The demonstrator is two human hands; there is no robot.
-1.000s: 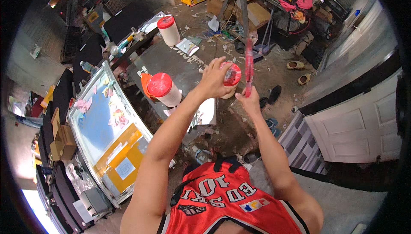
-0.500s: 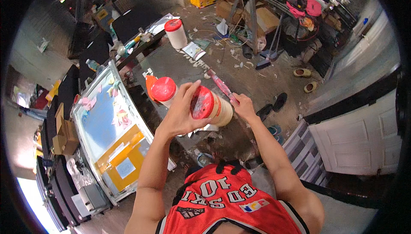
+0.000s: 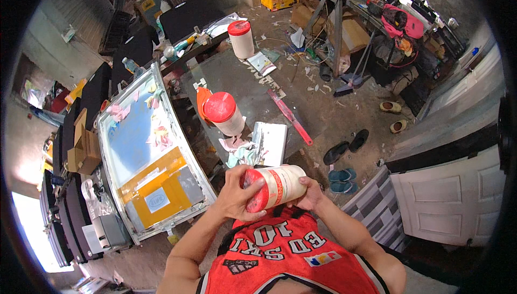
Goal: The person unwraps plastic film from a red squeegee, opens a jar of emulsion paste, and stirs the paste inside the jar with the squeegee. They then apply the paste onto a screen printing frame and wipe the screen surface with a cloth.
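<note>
I hold a white jar (image 3: 285, 181) with a red lid on its side, close to my body. My left hand (image 3: 237, 194) grips the red lid end; my right hand (image 3: 308, 193) is round the white bottom end. A long red hand tool (image 3: 288, 117) lies on the dark tabletop (image 3: 247, 95) ahead of me, by small scraps. Another red-lidded jar (image 3: 226, 119) stands beside an orange object (image 3: 203, 99), near pastel scraps (image 3: 237, 154) and a white flat slab (image 3: 272, 146). A third red-lidded jar (image 3: 241, 40) stands at the far end, beside a small printed sheet (image 3: 262, 62).
A white-framed panel (image 3: 129, 132) with yellow tape leans at the left beside black padded items and a cardboard box (image 3: 83, 148). Ahead right are a cluttered bench (image 3: 358, 3), a broom (image 3: 347, 84) and shoes (image 3: 360, 140). A white door (image 3: 441, 194) is at the right.
Both hands and the held jar have moved down toward my body, the jar tipped onto its side. My right hand let go of the red tool, now on the tabletop, and took the jar's bottom.
</note>
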